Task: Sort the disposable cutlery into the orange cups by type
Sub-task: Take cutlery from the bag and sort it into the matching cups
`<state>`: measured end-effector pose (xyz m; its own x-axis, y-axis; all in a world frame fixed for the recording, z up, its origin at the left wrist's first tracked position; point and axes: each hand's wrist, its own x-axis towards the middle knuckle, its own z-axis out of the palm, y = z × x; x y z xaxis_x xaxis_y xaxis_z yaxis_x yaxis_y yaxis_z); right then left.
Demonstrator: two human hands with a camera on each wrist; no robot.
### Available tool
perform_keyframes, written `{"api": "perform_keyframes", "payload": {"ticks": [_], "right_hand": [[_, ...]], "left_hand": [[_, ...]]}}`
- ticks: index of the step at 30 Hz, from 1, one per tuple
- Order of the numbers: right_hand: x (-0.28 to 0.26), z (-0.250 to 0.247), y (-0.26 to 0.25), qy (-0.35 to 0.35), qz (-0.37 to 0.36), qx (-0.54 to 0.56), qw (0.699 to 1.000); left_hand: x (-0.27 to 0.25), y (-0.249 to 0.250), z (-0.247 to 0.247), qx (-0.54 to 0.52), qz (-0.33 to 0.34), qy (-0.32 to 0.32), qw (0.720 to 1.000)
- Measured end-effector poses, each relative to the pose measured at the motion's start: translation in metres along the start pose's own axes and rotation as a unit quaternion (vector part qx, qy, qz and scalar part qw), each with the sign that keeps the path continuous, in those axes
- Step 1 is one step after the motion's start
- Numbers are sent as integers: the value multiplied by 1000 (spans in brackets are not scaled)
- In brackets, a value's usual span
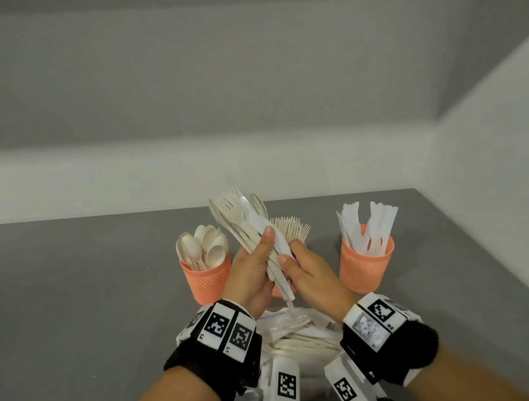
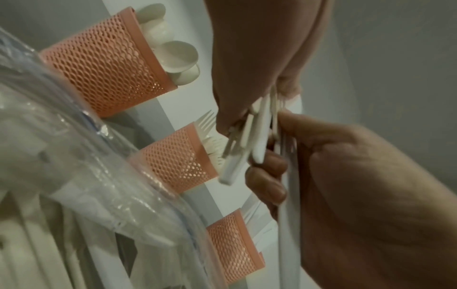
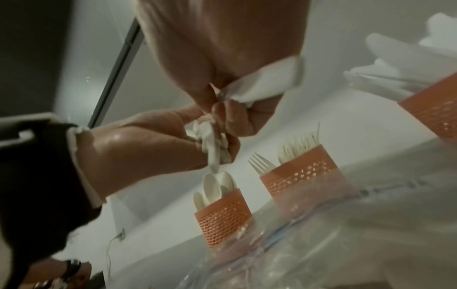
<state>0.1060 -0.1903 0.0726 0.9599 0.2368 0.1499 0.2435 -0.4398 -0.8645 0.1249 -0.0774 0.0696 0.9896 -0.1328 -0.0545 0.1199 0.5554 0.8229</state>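
My left hand grips a bundle of cutlery upright above the table; it holds beige forks and a white knife. My right hand pinches the white knife near its handle, right beside the left hand. Three orange mesh cups stand behind: one with spoons, one with knives, and a middle one whose forks show behind my hands. The left wrist view shows the handle ends below my left hand. In the right wrist view the knife crosses my right hand.
A clear plastic bag with more cutlery lies on the grey table just under my wrists. A white wall runs along the table's far and right edges. Open grey surface spreads to the left of the spoon cup.
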Motion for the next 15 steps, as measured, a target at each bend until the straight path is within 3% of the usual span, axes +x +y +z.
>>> {"api": "perform_keyframes", "payload": {"ticks": [3,7,10,15], "right_hand": [[-1,-3,0,14,44,81,996],[-2,-2,1,53,12,11,998],[-3,-6,-3,106,-10,25,994],[4,-15,-15,134,-36,25,990]], "left_hand": [[-1,0,2,6,-12,-21,1000],[-1,0,2,0,0,-17,1000],[-3,2,3,19,10,-24,999],[-15,3,12,85,9,-83,993]]}}
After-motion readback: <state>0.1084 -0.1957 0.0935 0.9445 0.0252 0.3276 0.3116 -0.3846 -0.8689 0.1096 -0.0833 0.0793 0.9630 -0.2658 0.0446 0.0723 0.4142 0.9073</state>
